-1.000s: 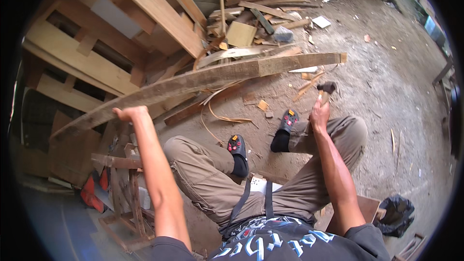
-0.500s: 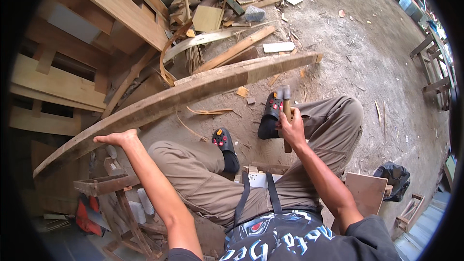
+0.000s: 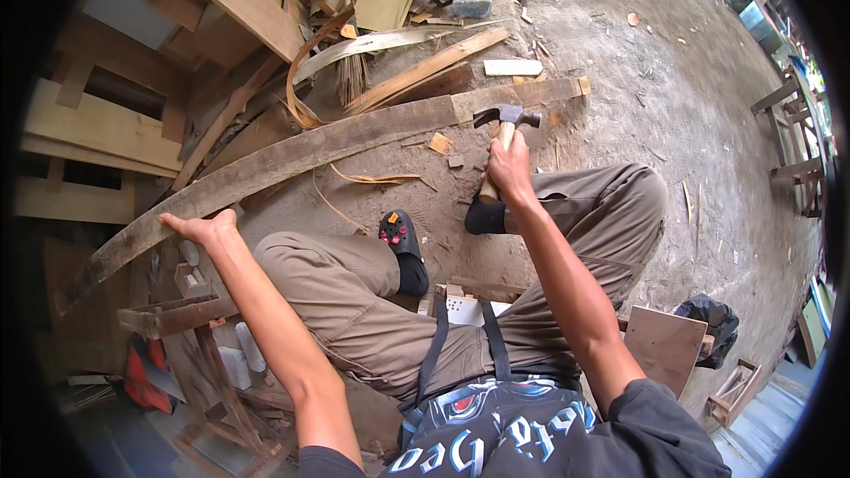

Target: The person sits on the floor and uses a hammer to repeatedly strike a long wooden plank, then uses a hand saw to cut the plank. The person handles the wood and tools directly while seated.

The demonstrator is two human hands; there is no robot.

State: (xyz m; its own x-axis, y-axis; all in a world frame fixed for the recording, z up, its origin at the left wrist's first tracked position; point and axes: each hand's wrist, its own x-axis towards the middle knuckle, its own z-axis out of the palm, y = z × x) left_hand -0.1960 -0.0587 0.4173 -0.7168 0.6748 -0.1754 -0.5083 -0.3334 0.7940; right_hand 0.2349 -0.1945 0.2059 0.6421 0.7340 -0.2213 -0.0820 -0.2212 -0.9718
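A long curved wooden plank (image 3: 354, 135) stretches across the view from lower left to upper right. My left hand (image 3: 204, 226) is palm up at its near edge toward the left end, fingers spread and fingertips against the wood. My right hand (image 3: 509, 168) is wrapped round the wooden handle of a claw hammer (image 3: 506, 117). The hammer's head overlaps the near edge of the plank close to its right end; whether they touch I cannot tell. My right shoe is mostly hidden behind the right hand and hammer.
Scrap wood (image 3: 425, 71) is heaped beyond the plank, and boards (image 3: 97, 133) stand at the left. A small wooden frame (image 3: 177, 314) is beside my left forearm. A board (image 3: 662, 345) and a black bag (image 3: 713, 327) are at lower right. Shavings (image 3: 381, 179) lie by my feet.
My right hand has moved up and slightly left, turning the hammer so its claw and face show sideways over the plank. The plank has tilted, showing more of its broad face. My left hand's fingers have spread.
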